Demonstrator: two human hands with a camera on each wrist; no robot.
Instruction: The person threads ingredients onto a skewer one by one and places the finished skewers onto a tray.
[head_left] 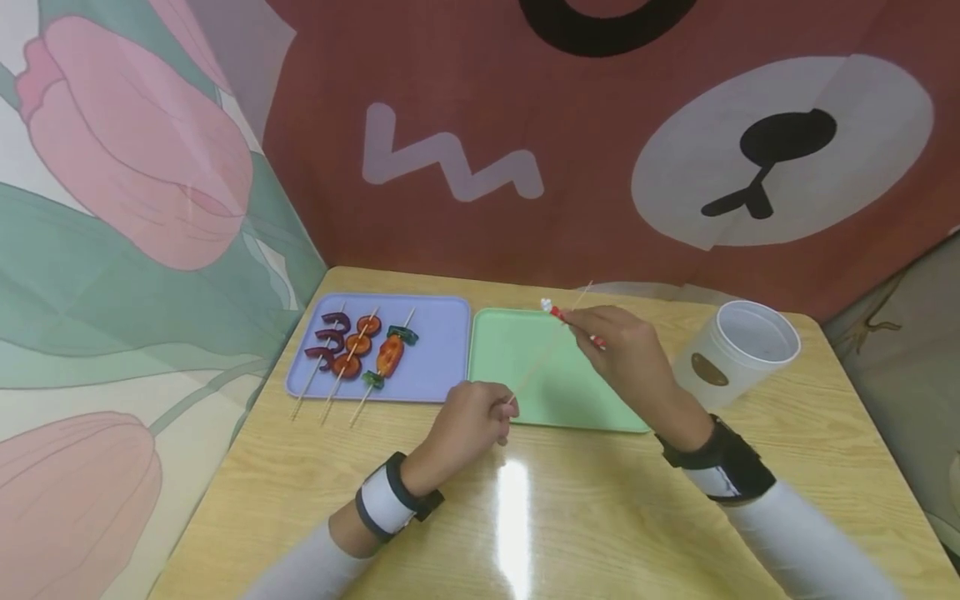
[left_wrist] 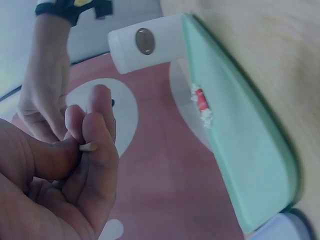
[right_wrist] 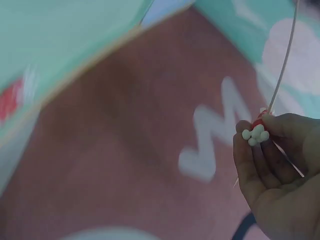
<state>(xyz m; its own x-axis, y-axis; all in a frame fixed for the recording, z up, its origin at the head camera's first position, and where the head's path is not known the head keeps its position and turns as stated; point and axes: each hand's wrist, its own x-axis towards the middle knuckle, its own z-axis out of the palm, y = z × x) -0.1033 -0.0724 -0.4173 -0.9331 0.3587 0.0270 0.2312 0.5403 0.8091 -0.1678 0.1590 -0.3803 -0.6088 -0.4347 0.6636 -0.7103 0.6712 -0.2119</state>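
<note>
My left hand (head_left: 474,412) pinches the lower end of a thin wooden skewer (head_left: 536,365), held slanting up over the green tray (head_left: 555,404). The skewer's blunt end (left_wrist: 88,147) pokes out between thumb and fingers in the left wrist view. Near the skewer's upper part, my right hand (head_left: 626,346) pinches a small red piece with white knobbed ends (right_wrist: 257,131). The skewer meets this piece at the fingertips, and its tip shows beyond them; the fingers hide the rest. A similar red-and-white piece (left_wrist: 202,102) lies on the green tray, partly behind the right hand in the head view.
To the left, a lavender tray (head_left: 442,350) bears three filled skewers: purple curved pieces (head_left: 330,337), round reddish slices (head_left: 357,344), and an orange piece between green ones (head_left: 389,356). A white tub (head_left: 705,354) with a brown oval stands at right. Printed cloth (head_left: 480,225) hangs behind the table.
</note>
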